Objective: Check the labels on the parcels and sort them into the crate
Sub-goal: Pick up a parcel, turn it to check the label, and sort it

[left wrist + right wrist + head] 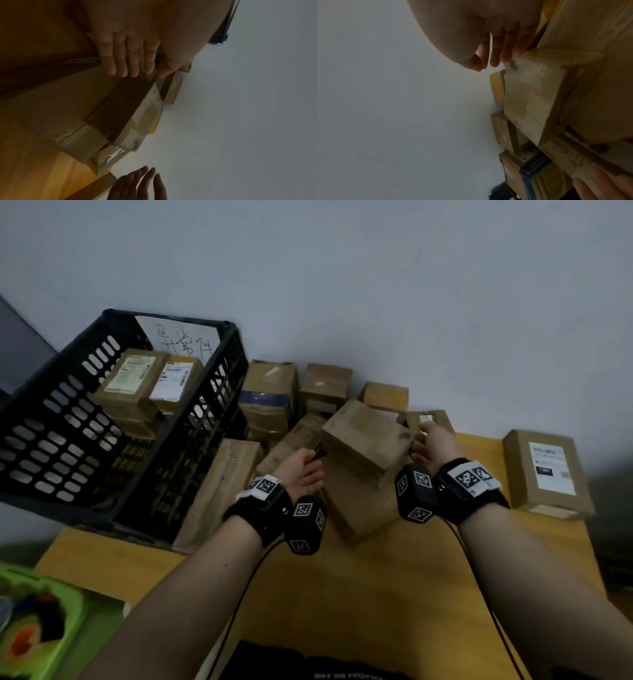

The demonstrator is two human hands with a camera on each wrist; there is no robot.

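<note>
Brown parcel [363, 450] tilted above table among loose parcels [270, 398]; black crate [61, 440] at left holds two labelled parcels [150, 378].

A plain pale grey wall [376, 275] fills the background, dimly and evenly lit. Against it stands a yellow wooden tabletop [359, 594], its far edge at the wall. Off the near left corner sits something bright green [68, 628], blurred.

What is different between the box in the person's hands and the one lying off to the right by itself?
The held box is tilted between the left hand and right hand; the lone box lies flat on the table, untouched. The lone box shows a white label on top; the held box shows only bare cardboard and tape. Both are brown cardboard.
</note>
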